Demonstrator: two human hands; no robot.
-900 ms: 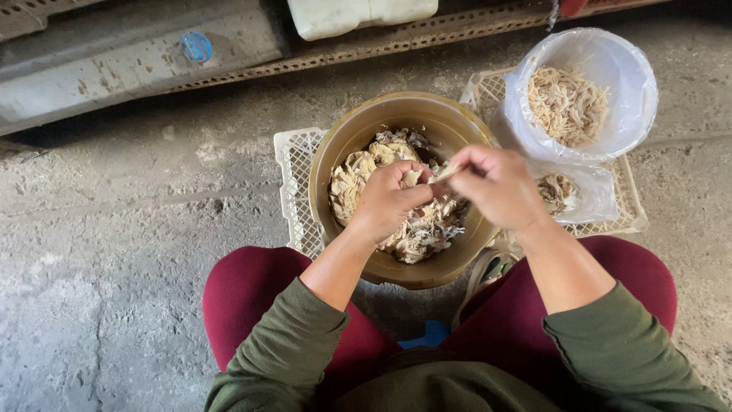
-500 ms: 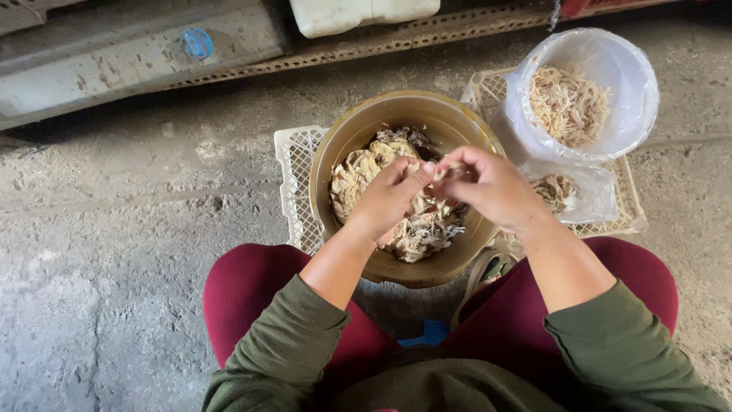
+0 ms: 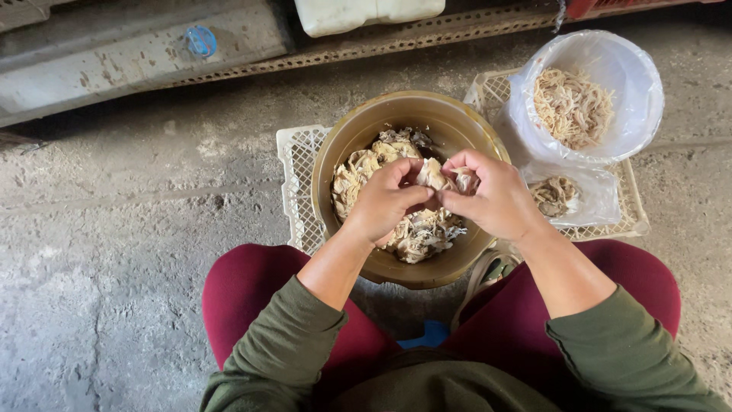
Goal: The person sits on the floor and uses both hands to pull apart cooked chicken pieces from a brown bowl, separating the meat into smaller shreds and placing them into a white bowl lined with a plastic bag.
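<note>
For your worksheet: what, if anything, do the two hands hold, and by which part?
Left hand and right hand together pinch a pale, ragged piece of cooked meat at its opposite ends.

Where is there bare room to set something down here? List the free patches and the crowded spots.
Free: the concrete floor left of the white crate, and the strip between bowl and metal rail. Crowded: the bowl, where left hand and right hand pull at a meat piece; the right crate, filled by bag and small bag.
</note>
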